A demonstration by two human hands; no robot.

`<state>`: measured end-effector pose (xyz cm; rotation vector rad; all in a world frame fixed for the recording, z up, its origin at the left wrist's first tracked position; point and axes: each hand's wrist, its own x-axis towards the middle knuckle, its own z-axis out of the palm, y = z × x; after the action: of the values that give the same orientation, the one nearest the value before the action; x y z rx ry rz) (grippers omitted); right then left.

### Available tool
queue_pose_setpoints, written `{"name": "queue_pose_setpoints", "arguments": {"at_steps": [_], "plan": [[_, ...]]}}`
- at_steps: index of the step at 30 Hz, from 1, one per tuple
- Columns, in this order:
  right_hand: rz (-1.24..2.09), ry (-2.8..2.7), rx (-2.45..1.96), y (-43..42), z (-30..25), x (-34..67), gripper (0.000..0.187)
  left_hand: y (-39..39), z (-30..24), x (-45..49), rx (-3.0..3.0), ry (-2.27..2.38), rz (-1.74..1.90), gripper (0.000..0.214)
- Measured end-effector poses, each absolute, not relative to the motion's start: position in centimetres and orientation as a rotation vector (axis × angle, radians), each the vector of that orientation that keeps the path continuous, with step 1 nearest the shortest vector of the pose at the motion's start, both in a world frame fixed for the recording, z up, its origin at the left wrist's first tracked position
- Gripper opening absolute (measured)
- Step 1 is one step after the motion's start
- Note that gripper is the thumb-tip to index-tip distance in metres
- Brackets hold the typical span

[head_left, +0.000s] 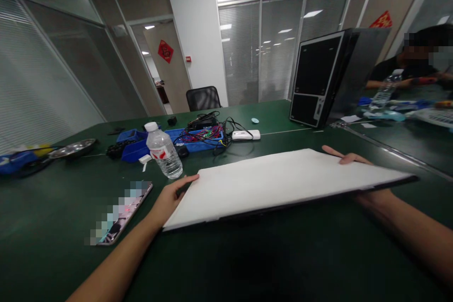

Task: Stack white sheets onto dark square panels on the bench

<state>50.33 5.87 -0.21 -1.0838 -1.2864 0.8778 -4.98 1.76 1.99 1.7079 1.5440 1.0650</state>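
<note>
A wide, thin board (269,184) with a white top face and a black edge is held up above the green table, tilted. My left hand (173,198) grips its left end, with the fingertips at the far left corner. At the other end my right hand (350,158) has fingers over the top face and the palm underneath, so part of it is hidden. A clear water bottle (164,151) with a white cap stands just beyond my left hand. Left of my left forearm lies a phone-like flat thing (123,217), partly blurred out.
Blue trays (208,139) with tangled wires and a white adapter-like box (247,135) lie behind the board. A black computer tower (318,75) stands back right. A metal dish (74,147) sits at left. Another person (417,61) sits at far right near a second bottle (387,87).
</note>
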Motion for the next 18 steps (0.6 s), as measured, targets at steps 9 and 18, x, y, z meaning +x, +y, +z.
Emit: {"name": "queue_pose_setpoints", "arguments": {"at_steps": [9, 18], "plan": [[0.688, -1.040, -1.096, 5.9, 0.1, 49.0, 0.030, 1.1, 2.4, -5.2, 1.995, 1.525, 1.004, 0.045], [-0.724, -1.925, -0.861, -0.3, 3.2, 44.8, 0.079, 0.6, 1.8, -5.1, 2.295, 1.438, 0.996, 0.043]]}}
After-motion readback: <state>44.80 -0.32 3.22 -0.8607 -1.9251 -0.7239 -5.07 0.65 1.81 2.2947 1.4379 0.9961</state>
